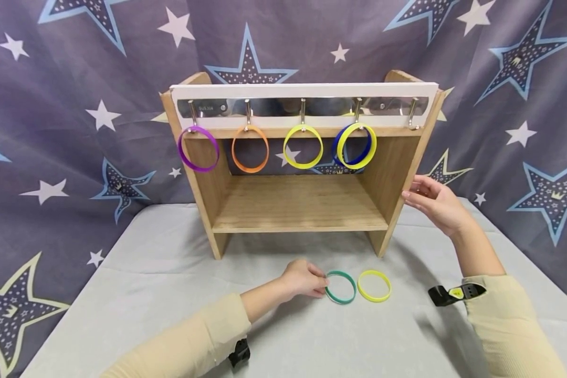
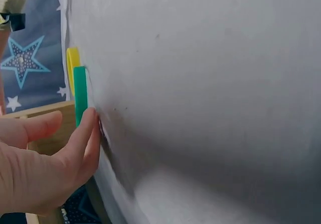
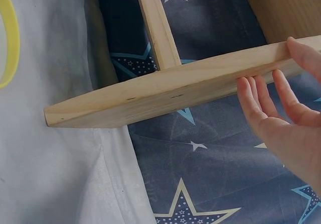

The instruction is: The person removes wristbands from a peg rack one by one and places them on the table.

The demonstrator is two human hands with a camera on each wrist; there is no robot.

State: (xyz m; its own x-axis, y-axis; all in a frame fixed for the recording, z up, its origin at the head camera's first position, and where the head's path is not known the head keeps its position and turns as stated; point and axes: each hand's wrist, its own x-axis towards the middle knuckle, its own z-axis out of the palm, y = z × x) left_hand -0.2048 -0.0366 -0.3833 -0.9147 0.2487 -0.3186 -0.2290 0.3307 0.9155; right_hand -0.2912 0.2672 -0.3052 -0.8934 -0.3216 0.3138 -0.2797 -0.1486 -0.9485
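A green wristband [image 1: 341, 301] lies on the cloth. My left hand [image 1: 304, 278] is at its left edge; in the left wrist view the fingertips reach the green band [image 2: 80, 93], with the thumb held apart from them. Just right of it lies a yellow wristband [image 1: 375, 300]. My right hand [image 1: 434, 202] touches the right side panel [image 1: 399, 202] of a wooden shelf. In the right wrist view its fingertips rest on the panel's outer face and the thumb is at the front edge [image 3: 200, 68].
A metal hook rail [image 1: 279, 107] crosses the shelf's top. From its hooks hang a purple band [image 1: 216, 149], an orange band [image 1: 233, 152], a yellow band [image 1: 321, 149], and a blue band [image 1: 334, 152] with another yellow band [image 1: 374, 149]. The rightmost hook [image 1: 412, 113] is bare. Star-patterned fabric [image 1: 99, 189] stands behind.
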